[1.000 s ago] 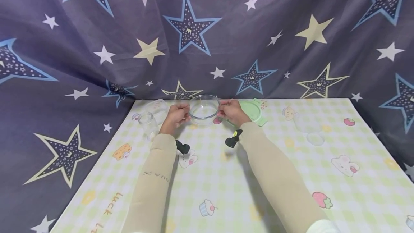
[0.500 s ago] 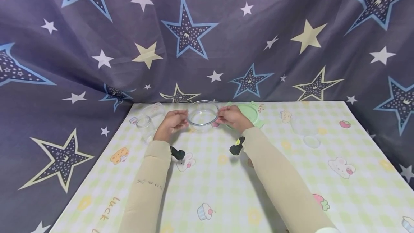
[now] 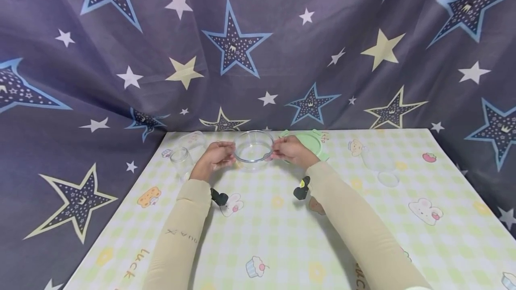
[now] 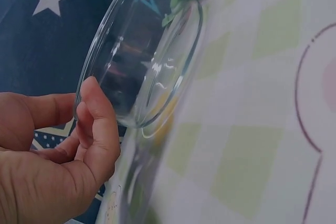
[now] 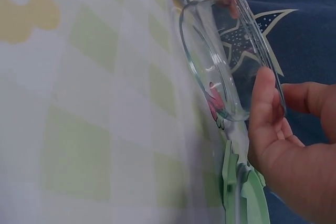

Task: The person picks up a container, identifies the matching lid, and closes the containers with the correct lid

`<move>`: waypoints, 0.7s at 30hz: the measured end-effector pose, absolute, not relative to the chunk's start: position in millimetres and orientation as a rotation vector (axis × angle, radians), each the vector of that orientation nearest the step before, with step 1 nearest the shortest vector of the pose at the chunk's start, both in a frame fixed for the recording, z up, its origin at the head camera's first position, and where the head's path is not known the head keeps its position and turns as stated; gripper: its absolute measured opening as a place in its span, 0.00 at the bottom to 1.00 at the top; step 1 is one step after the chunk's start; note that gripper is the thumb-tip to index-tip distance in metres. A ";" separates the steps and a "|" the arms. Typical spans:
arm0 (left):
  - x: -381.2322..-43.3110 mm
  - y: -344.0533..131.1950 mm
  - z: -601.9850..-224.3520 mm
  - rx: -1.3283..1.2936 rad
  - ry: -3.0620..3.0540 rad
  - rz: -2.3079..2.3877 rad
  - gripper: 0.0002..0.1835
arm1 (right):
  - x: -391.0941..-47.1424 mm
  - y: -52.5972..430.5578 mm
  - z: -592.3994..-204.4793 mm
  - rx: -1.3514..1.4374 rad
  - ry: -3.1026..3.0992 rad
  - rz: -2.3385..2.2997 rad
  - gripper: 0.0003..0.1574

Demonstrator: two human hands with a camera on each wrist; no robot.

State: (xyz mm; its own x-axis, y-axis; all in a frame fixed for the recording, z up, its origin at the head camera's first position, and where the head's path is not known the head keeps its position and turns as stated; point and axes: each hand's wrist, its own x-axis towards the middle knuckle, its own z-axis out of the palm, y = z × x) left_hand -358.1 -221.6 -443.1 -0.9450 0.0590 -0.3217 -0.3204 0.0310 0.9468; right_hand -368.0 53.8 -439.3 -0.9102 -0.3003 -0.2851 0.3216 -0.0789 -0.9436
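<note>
A round clear glass bowl [image 3: 254, 149] is held between both hands near the back of the table. My left hand [image 3: 215, 155] pinches its rim on the left side, thumb and fingers on either face in the left wrist view. On the opposite side, the right hand [image 3: 294, 150] grips the rim between thumb and fingers. Both wrist views show the bowl's base close over the tablecloth. Just behind the right hand lies a green lid [image 3: 313, 142] with side clips, partly covered by that hand.
Left of the left hand are a clear jar [image 3: 180, 155] and a clear container [image 3: 195, 139]. Another transparent vessel [image 3: 379, 159] lies to the right, its round end toward the front. A star-patterned curtain [image 3: 266, 57] hangs behind the checked tablecloth [image 3: 282, 232].
The head view has tilted up slightly. Both hands have brought the bowl a little lower and nearer, keeping their hold on its rim. More of the green lid shows.
</note>
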 end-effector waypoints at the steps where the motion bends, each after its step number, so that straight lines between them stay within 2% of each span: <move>1: -357.8 -221.5 -443.1 -0.266 2.038 1.991 0.25 | -367.5 54.5 -439.5 0.016 1.784 -2.041 0.24; 21: -337.5 -208.6 -437.6 -0.196 2.067 1.869 0.27 | -352.6 71.7 -442.2 -0.031 1.810 -1.969 0.23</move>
